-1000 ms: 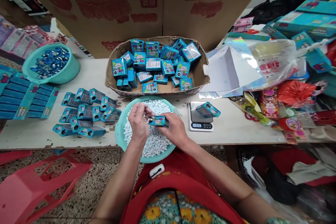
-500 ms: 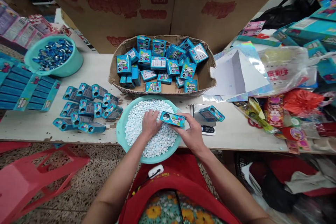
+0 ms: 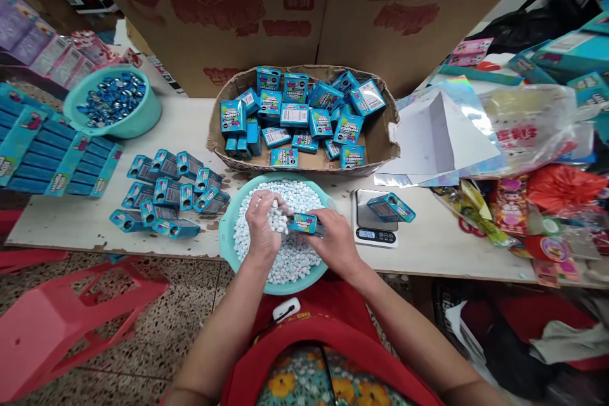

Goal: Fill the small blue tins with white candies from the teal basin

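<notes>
A turquoise basin (image 3: pixel 227 228) full of small white candies (image 3: pixel 295 263) is at the table's front edge. My left hand (image 3: pixel 264 219) is curled round a heap of the candies above the basin, its palm turned toward the box. My right hand (image 3: pixel 335 240) grips a small blue box (image 3: pixel 303 223), tilted beside the heap of candies. Another blue box (image 3: pixel 391 207) lies on a small scale (image 3: pixel 375 236) with a lit display, right of the basin.
Behind the basin, a cut cardboard box (image 3: pixel 216 133) holds several blue boxes. Several more boxes (image 3: pixel 166 190) stand at the left, near a basin of blue wrapped pieces (image 3: pixel 155 117). Plastic sheets (image 3: pixel 428 139) and bags lie right; a red stool (image 3: pixel 47 323) is lower left.
My left hand has risen from the candies with a handful in it. My right hand has tilted the box and moved slightly left and down. The view has shifted a little.
</notes>
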